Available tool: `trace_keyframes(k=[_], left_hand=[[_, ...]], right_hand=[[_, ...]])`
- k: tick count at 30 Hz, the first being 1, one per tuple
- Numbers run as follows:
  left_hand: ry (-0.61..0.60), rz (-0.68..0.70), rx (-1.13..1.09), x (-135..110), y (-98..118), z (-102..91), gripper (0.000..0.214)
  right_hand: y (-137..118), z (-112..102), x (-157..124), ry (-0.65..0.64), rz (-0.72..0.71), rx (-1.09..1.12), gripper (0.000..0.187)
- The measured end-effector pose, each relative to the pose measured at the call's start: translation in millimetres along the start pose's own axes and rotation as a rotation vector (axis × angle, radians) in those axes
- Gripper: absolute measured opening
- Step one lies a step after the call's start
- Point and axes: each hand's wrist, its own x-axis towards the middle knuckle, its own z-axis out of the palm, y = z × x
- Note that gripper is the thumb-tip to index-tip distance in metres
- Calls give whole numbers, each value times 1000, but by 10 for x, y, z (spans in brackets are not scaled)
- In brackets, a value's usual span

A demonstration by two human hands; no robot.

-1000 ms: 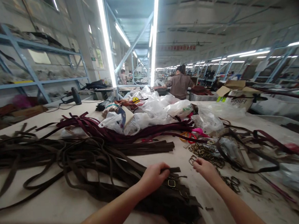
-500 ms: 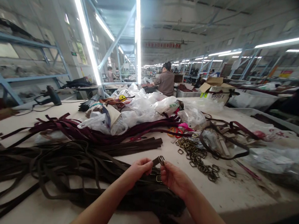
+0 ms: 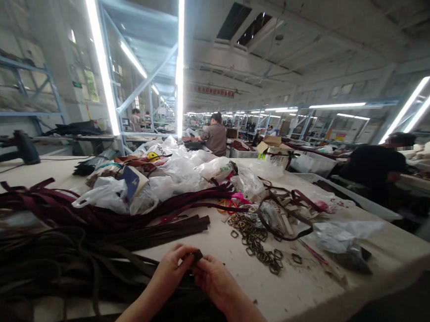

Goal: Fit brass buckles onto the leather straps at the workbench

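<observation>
My left hand (image 3: 176, 264) pinches a dark brown strap (image 3: 197, 254) close to its end, which shows as a short dark piece at the fingertips. Right beside it, almost touching, my right hand (image 3: 216, 279) is closed on the same strap end from the other side, its fingers curled. The metal ring seen there earlier is hidden by the fingers now. Under and left of my hands lies a heap of long dark brown straps (image 3: 108, 268). To the right, several bronze-coloured rectangular rings (image 3: 256, 239) lie in a loose pile.
Maroon straps (image 3: 36, 207) and white plastic bags (image 3: 186, 170) cover the table's back half. A heat gun (image 3: 25, 146) stands at far left. Clear bags (image 3: 336, 238) and a pink-handled tool (image 3: 313, 251) lie at right. A person (image 3: 372, 168) bends over beyond the right edge; another (image 3: 215, 135) works behind.
The view has swung right, bringing a person at right into sight. My hands have drawn closer together, and the ring at my right fingertips has gone from sight at the strap end.
</observation>
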Motion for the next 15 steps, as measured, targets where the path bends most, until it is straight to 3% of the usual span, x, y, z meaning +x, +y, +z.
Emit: trace_keyframes(k=[4,8,11,15], left_hand=[[53,16,-5,-8,81,-29,17],[-16,-76,-140,-19,135,-48,20],[-20,-108,92,-4,108,-76,20],[87,-149,485,34,86,-72,13]], right_hand=[[9,2,53,41,-11,-41,36],[8,67,115,82,3,-77,35],[63,95,160,130,-69,-184,30],[174,74,207,155,-211,-366,23]])
